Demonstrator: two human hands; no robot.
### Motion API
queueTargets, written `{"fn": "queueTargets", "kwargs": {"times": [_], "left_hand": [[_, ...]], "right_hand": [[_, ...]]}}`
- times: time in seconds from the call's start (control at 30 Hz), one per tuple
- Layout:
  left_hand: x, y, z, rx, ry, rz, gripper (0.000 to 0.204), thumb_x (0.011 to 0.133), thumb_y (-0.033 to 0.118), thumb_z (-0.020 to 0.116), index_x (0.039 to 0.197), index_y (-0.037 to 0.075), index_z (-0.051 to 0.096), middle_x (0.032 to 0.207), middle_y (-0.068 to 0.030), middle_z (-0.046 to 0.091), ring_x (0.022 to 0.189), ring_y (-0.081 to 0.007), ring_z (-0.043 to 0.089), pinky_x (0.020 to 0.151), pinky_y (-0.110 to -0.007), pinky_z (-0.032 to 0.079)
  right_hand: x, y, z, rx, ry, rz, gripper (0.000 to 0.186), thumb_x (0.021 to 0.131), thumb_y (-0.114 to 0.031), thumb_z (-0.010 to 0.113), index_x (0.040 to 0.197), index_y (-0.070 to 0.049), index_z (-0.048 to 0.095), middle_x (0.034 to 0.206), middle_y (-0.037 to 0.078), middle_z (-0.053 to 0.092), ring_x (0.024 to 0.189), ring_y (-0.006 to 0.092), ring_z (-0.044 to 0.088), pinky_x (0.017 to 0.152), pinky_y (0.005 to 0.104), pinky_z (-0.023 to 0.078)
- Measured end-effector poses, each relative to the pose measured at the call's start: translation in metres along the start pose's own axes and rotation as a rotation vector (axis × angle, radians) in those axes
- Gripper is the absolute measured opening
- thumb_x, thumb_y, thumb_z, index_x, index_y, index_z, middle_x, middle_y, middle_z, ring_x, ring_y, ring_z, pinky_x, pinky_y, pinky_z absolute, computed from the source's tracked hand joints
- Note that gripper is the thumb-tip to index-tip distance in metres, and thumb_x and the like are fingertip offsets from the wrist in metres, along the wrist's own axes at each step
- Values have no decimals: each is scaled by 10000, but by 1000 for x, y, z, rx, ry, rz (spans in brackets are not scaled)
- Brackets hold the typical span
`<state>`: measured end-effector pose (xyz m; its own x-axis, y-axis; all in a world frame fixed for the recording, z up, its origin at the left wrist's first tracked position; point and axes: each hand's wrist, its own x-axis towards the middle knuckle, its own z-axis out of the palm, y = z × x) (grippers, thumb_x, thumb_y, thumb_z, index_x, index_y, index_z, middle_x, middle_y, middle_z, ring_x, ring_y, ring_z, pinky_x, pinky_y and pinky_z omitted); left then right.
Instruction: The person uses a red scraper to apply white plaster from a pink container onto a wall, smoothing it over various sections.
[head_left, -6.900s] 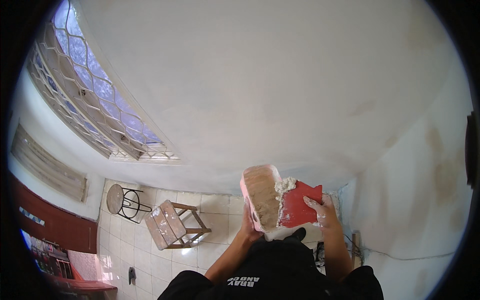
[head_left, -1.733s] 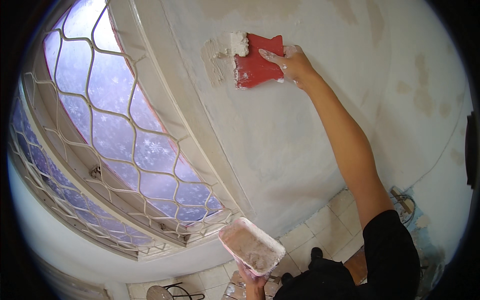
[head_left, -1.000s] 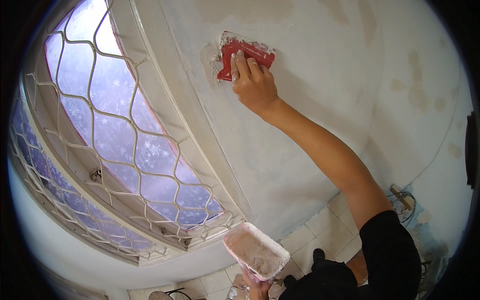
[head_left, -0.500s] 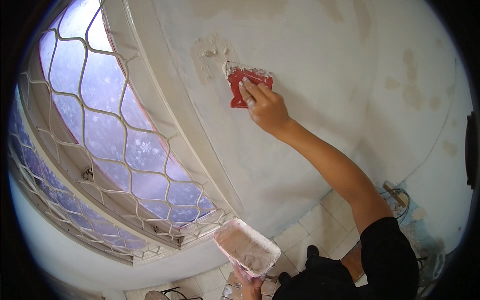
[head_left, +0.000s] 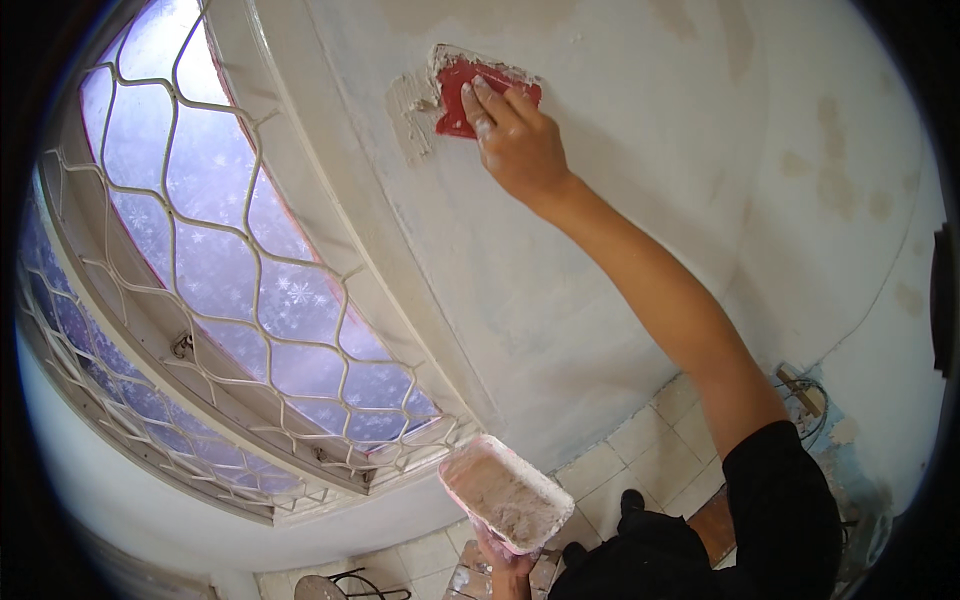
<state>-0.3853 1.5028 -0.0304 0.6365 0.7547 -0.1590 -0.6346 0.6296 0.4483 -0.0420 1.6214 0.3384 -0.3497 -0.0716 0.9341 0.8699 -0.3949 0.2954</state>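
Observation:
My right hand (head_left: 522,142) grips a red putty spreader (head_left: 458,110) and holds its coated edge against the wall (head_left: 450,215), fingers lying over the blade. Beige paste clings along the spreader's upper edge. Left of it, a patch of wet filler (head_left: 408,112) is smeared on the wall. Low in the view, my left hand (head_left: 505,555) supports a rectangular tub (head_left: 465,452) from beneath. Filler paste (head_left: 510,492) lies inside the tub, and its rim is crusted white. The fingers under the tub are partly hidden.
A window with a wavy cream metal grille (head_left: 255,240) fills the left side, its frame (head_left: 340,200) bordering the wall. Below are floor tiles (head_left: 655,450), a round stool (head_left: 318,588) and wooden boards (head_left: 470,580). A coiled cable (head_left: 815,400) lies at the lower right.
My right hand has moved up the wall with the spreader, slightly to the left. The tub in my left hand has shifted a little to the right.

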Motion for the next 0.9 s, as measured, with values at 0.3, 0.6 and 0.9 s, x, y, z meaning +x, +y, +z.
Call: {"fn": "queueTargets", "kwargs": {"times": [0.3,0.6,0.9], "left_hand": [[14,1,-11,-30,9,-3,721,879,598,411,1414,128,298,1349,-128,441,1183,-375,481,926,-595,433],[12,3,-5,-90,9,-8,708,884,590,408,1414,133,300,1347,-122,446,1177,-375,486,916,-602,436],[9,1,-9,-66,-13,17,688,900,590,366,1413,136,300,1340,-133,450,1163,-399,493,881,-633,446]], "right_hand": [[-77,-22,-12,84,-144,-100,424,681,-2,598,1098,75,611,1176,225,585,773,206,508,497,226,491],[-40,0,-67,618,-226,464,327,716,-13,627,1037,-25,682,929,90,700,732,227,616,628,304,501],[13,25,-90,1347,-402,1297,255,795,-184,705,921,32,657,797,90,648,662,124,588,548,267,471]]}}
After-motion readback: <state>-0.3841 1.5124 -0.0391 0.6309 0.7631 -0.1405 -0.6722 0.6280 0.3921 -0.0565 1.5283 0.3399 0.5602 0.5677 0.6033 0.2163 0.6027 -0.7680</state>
